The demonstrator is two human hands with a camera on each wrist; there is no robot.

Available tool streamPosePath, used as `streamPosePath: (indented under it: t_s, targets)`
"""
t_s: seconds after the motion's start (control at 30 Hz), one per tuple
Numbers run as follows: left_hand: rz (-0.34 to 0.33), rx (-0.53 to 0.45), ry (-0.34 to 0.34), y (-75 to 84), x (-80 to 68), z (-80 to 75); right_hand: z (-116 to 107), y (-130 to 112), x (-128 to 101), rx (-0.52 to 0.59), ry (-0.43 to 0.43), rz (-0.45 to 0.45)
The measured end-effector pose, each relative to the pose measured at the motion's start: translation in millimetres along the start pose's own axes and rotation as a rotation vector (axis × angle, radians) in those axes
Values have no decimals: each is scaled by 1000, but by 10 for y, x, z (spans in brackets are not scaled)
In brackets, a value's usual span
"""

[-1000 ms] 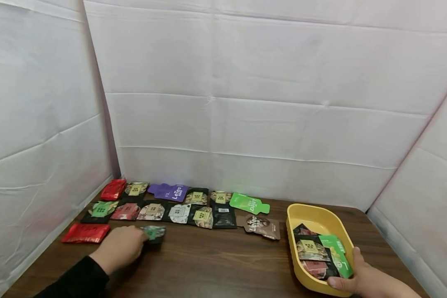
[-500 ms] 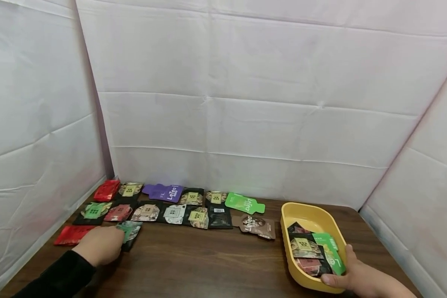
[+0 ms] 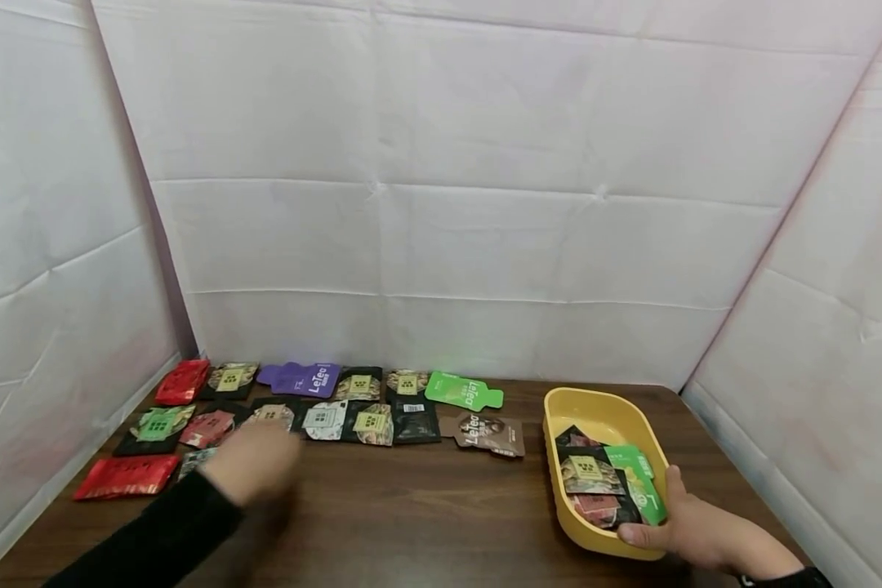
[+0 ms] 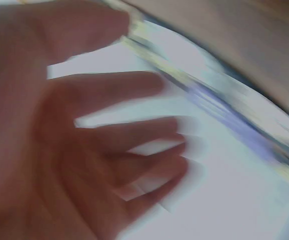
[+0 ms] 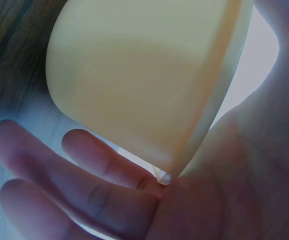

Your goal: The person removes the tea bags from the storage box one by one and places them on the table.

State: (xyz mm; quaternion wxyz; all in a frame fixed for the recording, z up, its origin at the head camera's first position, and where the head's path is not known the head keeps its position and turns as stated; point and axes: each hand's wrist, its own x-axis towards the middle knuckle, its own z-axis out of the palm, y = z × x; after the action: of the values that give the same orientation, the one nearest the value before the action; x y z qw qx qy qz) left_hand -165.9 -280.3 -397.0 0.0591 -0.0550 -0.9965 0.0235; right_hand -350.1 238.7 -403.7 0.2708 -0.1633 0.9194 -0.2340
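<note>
My left hand [image 3: 260, 464], blurred in the head view, hovers over the front of the tea sachet rows. In the left wrist view its fingers [image 4: 119, 85] are spread and hold nothing. A green-and-black sachet [image 3: 193, 462] lies partly hidden by my left wrist, beside a red sachet [image 3: 128, 476]. A beige-labelled sachet [image 3: 273, 413] is partly covered by the hand. On the right, my right hand [image 3: 706, 527] grips the near right corner of a yellow plastic basket [image 3: 595, 541], thumb over its rim and fingers along the outside. Several sachets, including a green one [image 3: 639, 482], lie inside.
Two rows of sachets run along the back left, with a purple one [image 3: 301, 380], a green one [image 3: 465, 391] and a brown one [image 3: 488, 434]. White cloth walls [image 3: 485, 204] enclose the wooden table [image 3: 426, 514] at the back and sides.
My left hand set the green-and-black sachet down beside the front red one, let go and moved right. My right hand stays on the basket. The head view has turned slightly right.
</note>
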Motion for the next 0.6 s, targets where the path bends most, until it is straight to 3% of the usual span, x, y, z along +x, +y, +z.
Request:
streamPosePath:
  t_s: [0.07, 0.1, 0.23, 0.33, 0.4, 0.5, 0.6]
  targets:
    - [187, 22, 126, 406, 329, -101, -23, -15, 0, -3, 5, -1]
    - [267, 30, 158, 635, 498, -148, -30, -25, 2, -4, 6, -3]
    - [425, 37, 141, 1590, 1115, -260, -32, -63, 19, -17, 15, -24]
    - [428, 29, 44, 2202, 1478, -238, -22, -90, 28, -19, 20, -41]
    - [392, 30, -32, 2512, 1664, -175, -19, -102, 24, 0, 20, -47]
    - [327, 57, -138, 2844, 1838, -57, -12, -81, 1, 38, 10, -51]
    - [327, 54, -175, 3026, 1956, 37, -19, -36, -40, 69, 7, -30]
